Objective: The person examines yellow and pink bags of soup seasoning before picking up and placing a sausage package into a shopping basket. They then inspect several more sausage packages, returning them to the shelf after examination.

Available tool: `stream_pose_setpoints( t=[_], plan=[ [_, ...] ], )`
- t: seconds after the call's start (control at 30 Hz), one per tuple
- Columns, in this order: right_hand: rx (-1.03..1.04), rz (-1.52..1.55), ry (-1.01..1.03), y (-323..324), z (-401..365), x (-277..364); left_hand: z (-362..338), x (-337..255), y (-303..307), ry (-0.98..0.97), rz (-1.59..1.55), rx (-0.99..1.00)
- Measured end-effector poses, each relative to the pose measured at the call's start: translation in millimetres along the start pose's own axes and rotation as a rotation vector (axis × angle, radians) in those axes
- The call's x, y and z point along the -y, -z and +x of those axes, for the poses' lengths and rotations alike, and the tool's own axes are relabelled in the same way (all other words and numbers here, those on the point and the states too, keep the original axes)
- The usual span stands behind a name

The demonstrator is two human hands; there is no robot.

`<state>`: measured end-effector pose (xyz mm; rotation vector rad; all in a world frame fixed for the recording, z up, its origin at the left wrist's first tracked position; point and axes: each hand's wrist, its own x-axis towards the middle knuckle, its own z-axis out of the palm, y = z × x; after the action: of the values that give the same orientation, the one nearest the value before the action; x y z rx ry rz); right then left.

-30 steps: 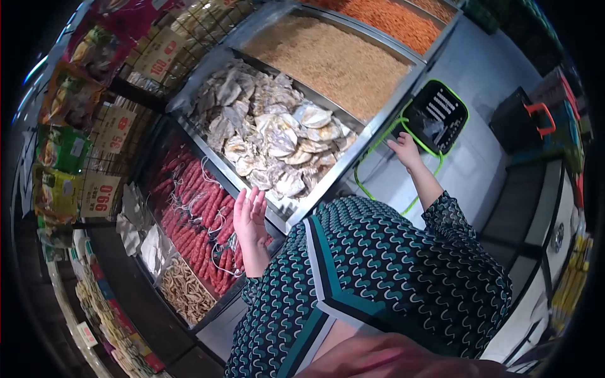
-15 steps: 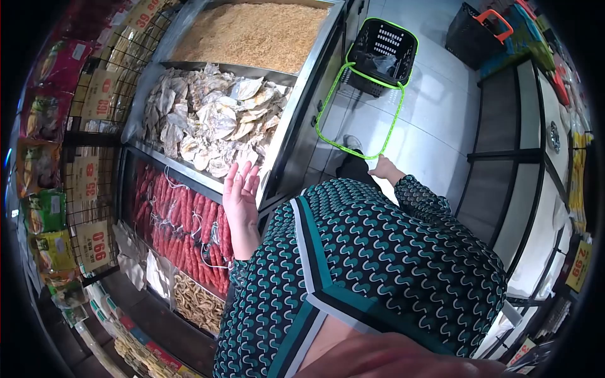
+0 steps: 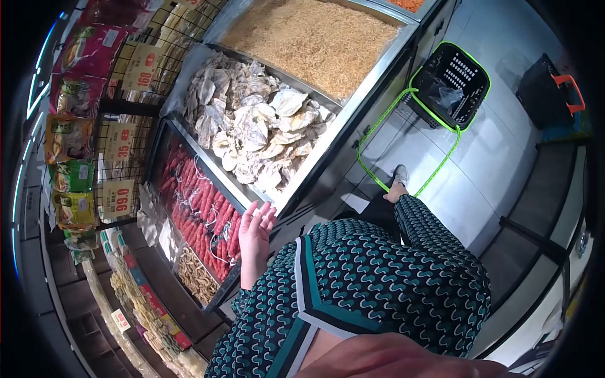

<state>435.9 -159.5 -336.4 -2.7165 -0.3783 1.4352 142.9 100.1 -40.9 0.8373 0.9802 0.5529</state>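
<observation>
My right hand (image 3: 396, 191) is closed on the bright green handle (image 3: 448, 156) of a black basket with a green rim (image 3: 486, 82). A clear plastic bag (image 3: 446, 96) lies inside that basket. On the other side of my body, my left hand (image 3: 255, 232) is raised with its fingers apart and nothing in it, near the corner of the display counter. Beside it are a bin of red sausages (image 3: 200, 211) tied with string and a bin of flat dried seafood (image 3: 268, 126).
Tiny dried shrimp (image 3: 309, 41) fill the bin farther up. Packaged goods (image 3: 74, 140) and price cards (image 3: 118, 199) hang on a rack at the left. A black basket with an orange handle (image 3: 570, 94) stands at upper right, above dark shelving (image 3: 526, 220).
The whole view has turned, so the counter and the green-rimmed basket appear farther right. My right hand still holds the handle, and my left hand remains raised and empty.
</observation>
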Motion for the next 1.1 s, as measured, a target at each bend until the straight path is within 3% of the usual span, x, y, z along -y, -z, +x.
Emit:
stream_pose_setpoints(
  t=[0.13, 0.4, 0.57, 0.67, 0.8, 0.87, 0.93, 1.0, 1.1],
  plan=[
    [0.056, -0.123, 0.075, 10.2, 24.5, 10.3, 1.5, 3.7, -27.5, 0.05, 0.052, 0.016],
    [0.272, 0.035, 0.197, -2.8, 73.3, 33.4, 13.5, 15.8, -59.4, 0.141, 0.138, -0.044],
    [0.076, -0.048, 0.117, 7.2, 83.7, 28.1, 27.9, 25.0, -69.7, 0.166, 0.118, -0.021],
    [0.164, -0.069, 0.125, 47.6, 72.3, 16.2, 35.5, 28.4, -81.3, 0.165, 0.105, 0.007],
    [-0.046, -0.031, 0.072, 38.5, 75.6, -24.3, 43.2, 19.8, -118.4, 0.181, -0.234, 0.311],
    [-0.067, 0.014, 0.014, 64.7, 56.0, -49.0, 48.4, 9.4, -148.4, 0.17, -0.486, 0.527],
    [-0.083, 0.087, -0.083, 86.8, 46.7, -80.2, 53.1, -3.3, -181.5, 0.131, -0.509, 0.651],
    [-0.095, 0.009, -0.074, 112.1, 50.2, -117.2, 60.4, -10.8, -210.4, 0.135, -0.605, 0.73],
    [-0.191, -0.081, -0.056, 153.6, 49.5, -159.9, 69.2, -23.9, -252.7, 0.104, -0.558, 0.686]
  ],
)
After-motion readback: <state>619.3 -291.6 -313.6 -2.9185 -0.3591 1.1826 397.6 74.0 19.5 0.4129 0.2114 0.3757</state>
